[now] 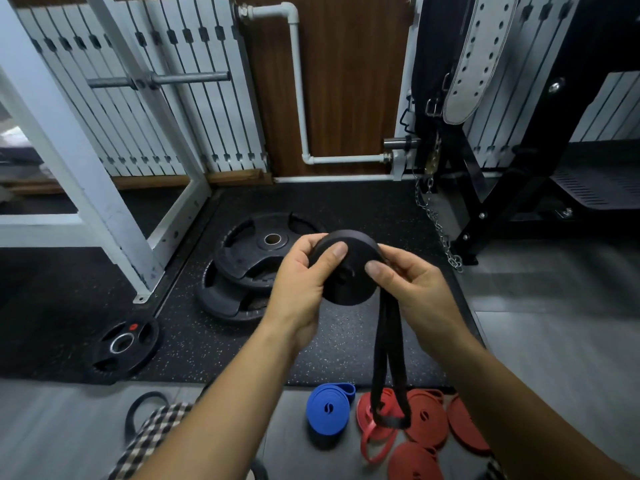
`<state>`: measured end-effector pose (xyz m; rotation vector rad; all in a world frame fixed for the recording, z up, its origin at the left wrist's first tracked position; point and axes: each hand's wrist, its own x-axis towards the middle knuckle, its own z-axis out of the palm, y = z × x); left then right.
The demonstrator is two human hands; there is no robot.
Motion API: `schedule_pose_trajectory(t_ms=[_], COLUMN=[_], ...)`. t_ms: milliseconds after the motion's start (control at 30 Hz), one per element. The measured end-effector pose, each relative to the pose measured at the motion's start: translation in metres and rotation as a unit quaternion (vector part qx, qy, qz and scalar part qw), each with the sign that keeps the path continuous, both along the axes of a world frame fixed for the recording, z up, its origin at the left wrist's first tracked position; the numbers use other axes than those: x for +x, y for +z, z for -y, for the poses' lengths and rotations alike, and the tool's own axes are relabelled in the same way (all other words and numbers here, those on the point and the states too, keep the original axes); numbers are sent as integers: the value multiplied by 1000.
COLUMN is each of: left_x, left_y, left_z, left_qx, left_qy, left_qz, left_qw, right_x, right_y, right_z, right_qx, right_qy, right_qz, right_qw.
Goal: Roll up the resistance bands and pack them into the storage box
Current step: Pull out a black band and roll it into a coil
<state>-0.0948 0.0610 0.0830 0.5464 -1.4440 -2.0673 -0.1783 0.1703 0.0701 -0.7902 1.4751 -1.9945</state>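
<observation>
**Black band part-rolled, tail hanging**

We see the left hand [294, 282] gripping the black roll [346, 271] from 9 o'clock, thumb across its face. The right hand [415, 289] pinches it at 3 o'clock. The loose tail [386, 368] drops toward 6, long axis vertical, nearest the right fingers [379, 270]. The blue band [329, 408] and red bands [426, 417] lie rolled on the floor [554, 341]. No box in view.

Black band [349, 292] mostly coiled into a disc, loose loop hanging, blue roll [327, 408], red rolls [424, 415] lying flat below
</observation>
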Motion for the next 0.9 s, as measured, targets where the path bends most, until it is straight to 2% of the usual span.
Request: schedule_pose_trajectory(t_ms=[167,233,367,467,533,600,667,733,900], left_x=[-10,-12,-11,-7,-2,2,6,7,3], left_y=[-4,-4,-5,-3,0,3,3,2,2], left_z=[-10,-10,-8,-2,6,15,18,17,10], left_qx=[149,206,263,210,71,-74,-135,-125,25], left_qy=[79,86,77,29,8,-8,-31,-26,34], left_qz=[-54,-67,-85,-25,31,72,98,101,20], left_qw=[984,973,958,977,997,995,985,987,999], right_x=[15,18,14,3,-3,-6,-4,-1,-2], right_y=[-9,-10,-10,-6,-2,0,1,2,1], right_z=[11,13,11,4,-1,-4,-4,-2,-1], right_qx=[-34,-34,-21,6,26,60,97,104,53], right_qy=[-28,-32,-25,2,17,40,58,54,45], right_qz=[7,-4,-13,-31,-41,-69,-117,-131,-31], right_qw=[999,999,999,999,999,995,987,984,997])
